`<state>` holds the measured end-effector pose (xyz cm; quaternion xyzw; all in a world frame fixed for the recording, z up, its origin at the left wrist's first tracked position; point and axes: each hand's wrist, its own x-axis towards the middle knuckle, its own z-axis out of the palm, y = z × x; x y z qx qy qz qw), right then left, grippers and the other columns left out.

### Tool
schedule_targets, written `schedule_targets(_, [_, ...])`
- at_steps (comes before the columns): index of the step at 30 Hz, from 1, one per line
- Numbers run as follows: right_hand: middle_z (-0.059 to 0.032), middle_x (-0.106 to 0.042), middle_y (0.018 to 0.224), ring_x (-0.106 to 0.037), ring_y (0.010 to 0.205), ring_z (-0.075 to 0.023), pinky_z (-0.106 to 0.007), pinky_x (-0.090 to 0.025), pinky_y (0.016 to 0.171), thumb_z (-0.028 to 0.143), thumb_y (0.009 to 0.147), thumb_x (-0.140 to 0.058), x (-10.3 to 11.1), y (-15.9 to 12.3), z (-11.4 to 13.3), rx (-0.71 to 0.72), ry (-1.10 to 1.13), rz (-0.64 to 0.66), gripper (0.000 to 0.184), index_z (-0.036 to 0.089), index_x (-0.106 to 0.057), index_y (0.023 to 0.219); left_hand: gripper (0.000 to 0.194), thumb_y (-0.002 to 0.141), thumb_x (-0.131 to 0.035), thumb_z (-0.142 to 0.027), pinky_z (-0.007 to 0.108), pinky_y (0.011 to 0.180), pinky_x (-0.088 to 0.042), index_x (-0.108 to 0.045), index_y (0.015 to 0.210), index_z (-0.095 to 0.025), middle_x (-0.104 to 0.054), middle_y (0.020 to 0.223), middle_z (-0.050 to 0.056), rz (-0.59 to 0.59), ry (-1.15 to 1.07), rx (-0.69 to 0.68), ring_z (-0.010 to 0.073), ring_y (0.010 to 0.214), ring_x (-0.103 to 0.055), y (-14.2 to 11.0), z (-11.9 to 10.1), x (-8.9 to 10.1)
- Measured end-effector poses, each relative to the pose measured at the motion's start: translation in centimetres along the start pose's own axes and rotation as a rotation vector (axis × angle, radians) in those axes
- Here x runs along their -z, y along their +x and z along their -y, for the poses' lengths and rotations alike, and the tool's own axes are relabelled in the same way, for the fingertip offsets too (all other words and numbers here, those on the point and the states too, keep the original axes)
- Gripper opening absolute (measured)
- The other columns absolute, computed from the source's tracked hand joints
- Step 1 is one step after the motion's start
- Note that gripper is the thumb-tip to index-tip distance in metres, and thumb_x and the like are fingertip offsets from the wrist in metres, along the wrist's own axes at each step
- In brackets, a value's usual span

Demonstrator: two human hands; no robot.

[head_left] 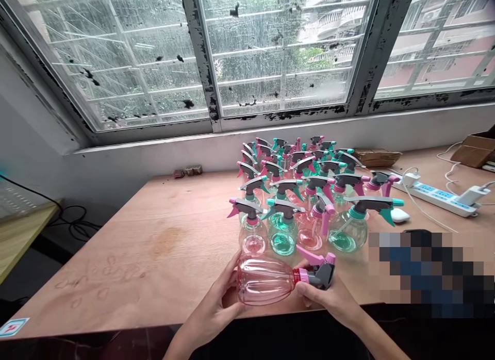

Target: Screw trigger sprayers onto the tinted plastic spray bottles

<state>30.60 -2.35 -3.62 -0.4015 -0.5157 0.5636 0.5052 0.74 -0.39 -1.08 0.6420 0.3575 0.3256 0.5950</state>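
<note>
A pink see-through spray bottle (263,280) lies on its side above the near edge of the wooden table (162,246). My left hand (216,308) cups the bottle's base. My right hand (328,295) is wrapped round its grey and pink trigger head (320,270). Just beyond stands a cluster of several upright spray bottles (301,195), pink and teal, all with grey trigger heads.
A white power strip (436,197) with cables lies at the right, beside a white mouse (400,214). Cardboard pieces (377,156) and a box (475,149) sit at the back right. A blurred patch covers the near right. A window runs along the back wall.
</note>
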Motion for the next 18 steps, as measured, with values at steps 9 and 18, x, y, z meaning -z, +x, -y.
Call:
schedule_targets(9, [0.0029, -0.056, 0.070, -0.051, 0.057, -0.0159, -0.028, -0.052, 0.055, 0.058, 0.086, -0.086, 0.16, -0.17, -0.40, 0.002, 0.006, 0.018, 0.045, 0.020, -0.069, 0.102, 0.099, 0.087, -0.083, -0.041, 0.052, 0.133, -0.024, -0.023, 0.166, -0.035, -0.027, 0.176, 0.007, 0.028, 0.003, -0.016, 0.0372, 0.163, -0.018, 0.32, -0.82, -0.04])
schedule_targets(18, [0.0040, -0.054, 0.067, -0.051, 0.055, -0.0150, -0.026, -0.049, 0.053, 0.058, 0.088, -0.084, 0.13, 0.04, 0.07, 0.008, 0.017, 0.044, 0.043, 0.020, -0.066, 0.095, 0.101, 0.092, -0.079, -0.038, 0.051, 0.133, -0.022, -0.012, 0.166, -0.041, -0.020, 0.178, 0.004, 0.013, 0.065, -0.029, 0.0339, 0.162, -0.023, 0.01, -0.77, -0.14])
